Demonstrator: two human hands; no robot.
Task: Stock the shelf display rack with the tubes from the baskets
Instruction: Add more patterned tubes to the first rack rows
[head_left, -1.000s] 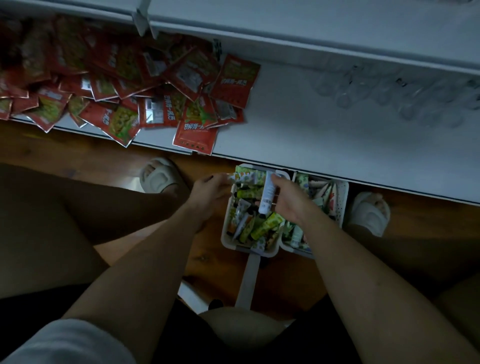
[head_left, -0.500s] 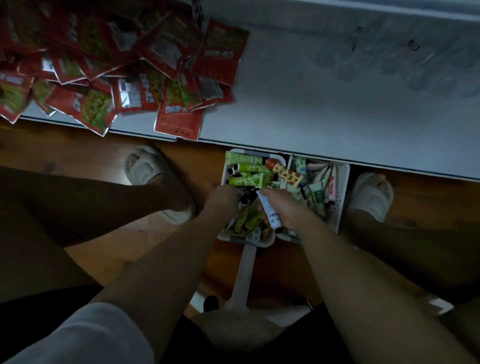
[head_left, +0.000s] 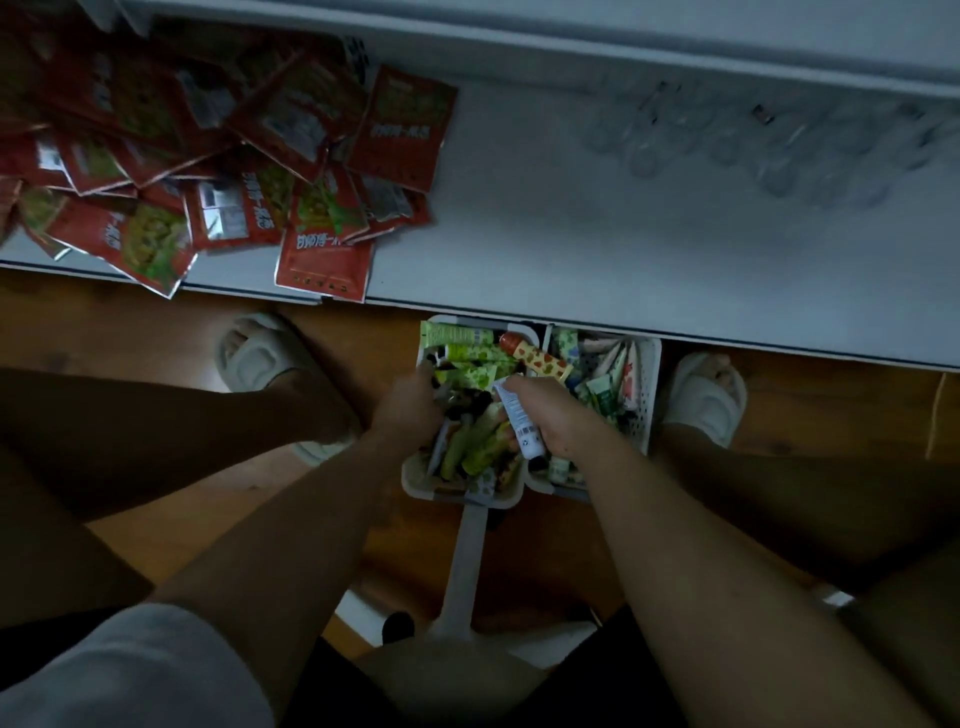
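Two white baskets sit side by side on the floor under the shelf edge: the left basket (head_left: 415, 480) and the right basket (head_left: 652, 364), both full of small tubes. My right hand (head_left: 550, 415) grips a white tube (head_left: 522, 423) over the gap between them. My left hand (head_left: 410, 402) reaches into the left basket among green tubes (head_left: 467, 353), fingers curled down into the pile; what they hold is hidden. A red tube with hearts (head_left: 537, 358) lies across the top. The white shelf (head_left: 597, 244) stretches above the baskets.
Red snack packets (head_left: 218, 171) lie heaped on the shelf's left half. Faint clear cups (head_left: 779, 150) stand at the shelf's back right. My feet in white slippers (head_left: 260, 353) (head_left: 706, 395) flank the baskets on a wooden floor. A white stand base (head_left: 462, 566) rises below the baskets.
My right hand has come down toward the baskets with the white tube. My left hand has moved from the basket's far rim into the tube pile.
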